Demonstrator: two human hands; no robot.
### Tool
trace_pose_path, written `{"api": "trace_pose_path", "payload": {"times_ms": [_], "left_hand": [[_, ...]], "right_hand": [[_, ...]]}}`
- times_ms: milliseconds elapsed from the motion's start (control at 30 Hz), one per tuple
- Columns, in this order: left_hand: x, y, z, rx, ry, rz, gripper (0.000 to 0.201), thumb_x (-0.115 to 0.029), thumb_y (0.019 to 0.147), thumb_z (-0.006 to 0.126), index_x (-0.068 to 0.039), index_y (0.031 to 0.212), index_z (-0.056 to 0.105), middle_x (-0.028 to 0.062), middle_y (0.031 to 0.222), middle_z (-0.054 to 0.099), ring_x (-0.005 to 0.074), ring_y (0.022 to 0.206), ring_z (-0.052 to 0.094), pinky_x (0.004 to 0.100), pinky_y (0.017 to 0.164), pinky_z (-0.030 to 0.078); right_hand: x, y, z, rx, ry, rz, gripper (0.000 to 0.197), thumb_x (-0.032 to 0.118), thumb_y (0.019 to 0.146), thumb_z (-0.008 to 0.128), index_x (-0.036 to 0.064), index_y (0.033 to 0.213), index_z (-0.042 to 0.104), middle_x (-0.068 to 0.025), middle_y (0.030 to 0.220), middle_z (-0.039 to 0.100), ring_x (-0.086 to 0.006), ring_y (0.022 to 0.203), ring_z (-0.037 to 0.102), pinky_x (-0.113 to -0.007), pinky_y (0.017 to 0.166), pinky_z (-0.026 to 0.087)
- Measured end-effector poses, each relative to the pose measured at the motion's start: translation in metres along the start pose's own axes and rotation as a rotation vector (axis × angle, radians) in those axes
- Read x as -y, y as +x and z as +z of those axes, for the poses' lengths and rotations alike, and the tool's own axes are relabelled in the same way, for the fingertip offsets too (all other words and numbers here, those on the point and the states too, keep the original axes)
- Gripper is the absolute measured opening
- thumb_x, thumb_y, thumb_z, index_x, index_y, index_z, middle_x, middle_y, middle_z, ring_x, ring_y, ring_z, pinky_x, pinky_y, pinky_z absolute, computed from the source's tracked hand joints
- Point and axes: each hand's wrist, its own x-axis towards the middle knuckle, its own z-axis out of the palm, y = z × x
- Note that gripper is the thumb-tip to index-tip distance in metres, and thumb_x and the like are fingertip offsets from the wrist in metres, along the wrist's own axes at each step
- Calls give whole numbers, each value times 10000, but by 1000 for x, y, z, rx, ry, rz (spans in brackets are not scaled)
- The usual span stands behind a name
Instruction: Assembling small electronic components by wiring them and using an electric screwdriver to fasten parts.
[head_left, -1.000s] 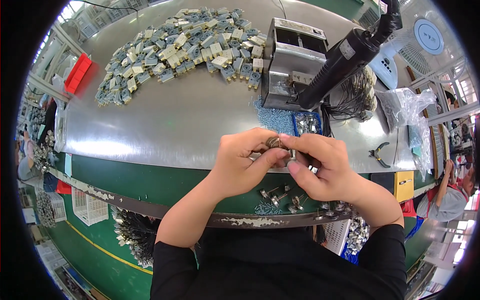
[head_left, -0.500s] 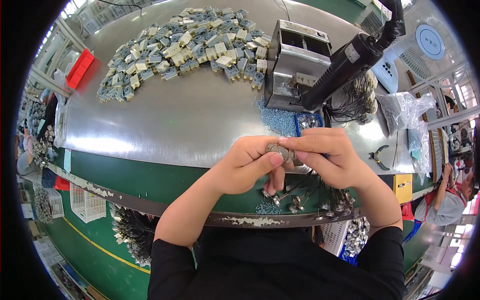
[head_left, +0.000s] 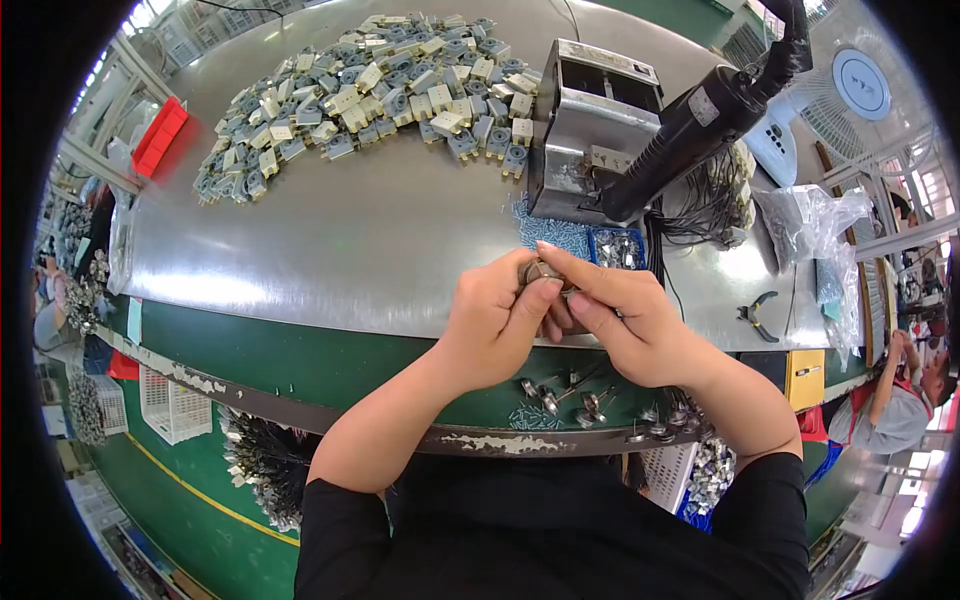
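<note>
"Metal fitting (head_left: 540, 271), held where?"

"Above the table (head_left: 330, 270), pinched between thumb and fingers of the left hand (head_left: 497, 325)."

"And the right hand (head_left: 632, 325)?"

"Bent fingers against it, perhaps for steadying; gripping or merely touching, impossible to tell."

"Why pale-blue screws (head_left: 553, 236) just beyond?"

"Probably for short reach, beside the blue tray (head_left: 592, 243)."

Metal part (head_left: 540, 271): small, round-looking, dull grey-brown, partly covered. Gripped in left hand (head_left: 498, 318), right hand (head_left: 630, 318) up against it, raised over bench (head_left: 350, 240). Exact tilt unclear.
</note>
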Motion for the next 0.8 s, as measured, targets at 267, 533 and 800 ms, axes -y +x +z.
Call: {"api": "trace_pose_path", "payload": {"times_ms": [267,533,800], "left_hand": [[-6,-1,-7,77,-222,-69,367,-319,1169,540,34,1101,614,118,860,738,136,723,696,277,673,578],[-6,-1,-6,10,129,23,336,-278,1168,545,33,1062,617,98,846,753,132,727,709,268,676,587],[-9,1,-15,168,-119,-117,376,-326,1181,501,24,1101,613,86,811,728,116,671,669,247,611,540]], "right_hand": [[15,5,-21,7,-148,-38,438,25,1050,625,-15,1487,637,-197,1070,793,-273,945,799,-331,868,592],[5,3,-10,-75,-254,-148,431,-15,1001,663,-24,1433,677,-190,993,784,-316,870,785,-361,796,609],[9,2,-16,-27,-276,-178,459,-24,979,675,0,1437,690,-156,830,731,-276,702,716,-346,675,547]]}}
